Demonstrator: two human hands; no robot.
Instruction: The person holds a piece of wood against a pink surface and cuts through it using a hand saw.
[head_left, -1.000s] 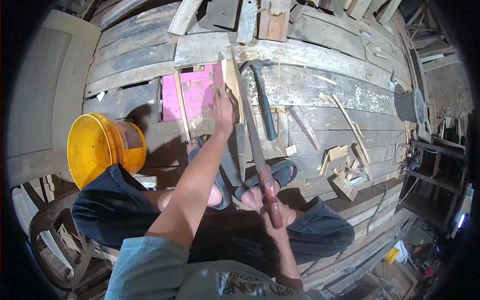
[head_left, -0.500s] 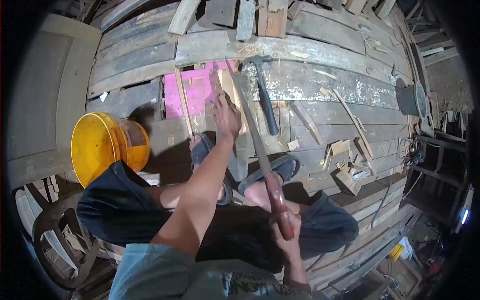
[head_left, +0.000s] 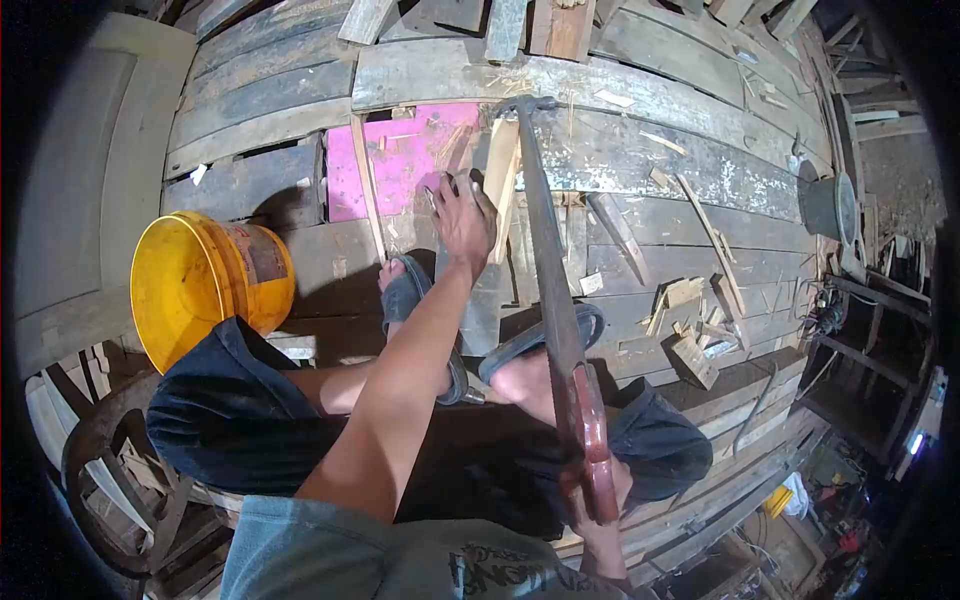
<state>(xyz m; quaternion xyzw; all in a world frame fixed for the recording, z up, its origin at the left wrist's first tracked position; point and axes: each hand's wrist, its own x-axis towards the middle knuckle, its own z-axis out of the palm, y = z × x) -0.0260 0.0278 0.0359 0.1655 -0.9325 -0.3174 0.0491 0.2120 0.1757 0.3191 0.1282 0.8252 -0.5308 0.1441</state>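
My left hand grips a pale, narrow piece of wood that stands tilted on the plank floor, in front of a pink board. My right hand is closed on the reddish handle of a long machete. The blade is raised toward the camera, and its tip points at the far planks just right of the wood piece. A hammer head peeks out beside the blade tip; its handle is hidden behind the blade. My feet in dark sandals rest just below the wood.
A yellow bucket lies on its side at the left, by my knee. Wood offcuts and chips are scattered to the right. A dark metal pot stands at the far right. Loose boards lie across the far planks.
The machete has been drawn up and back toward the camera, its blade swinging right over the hammer. My left hand stays on the wood piece, which now leans more to the right.
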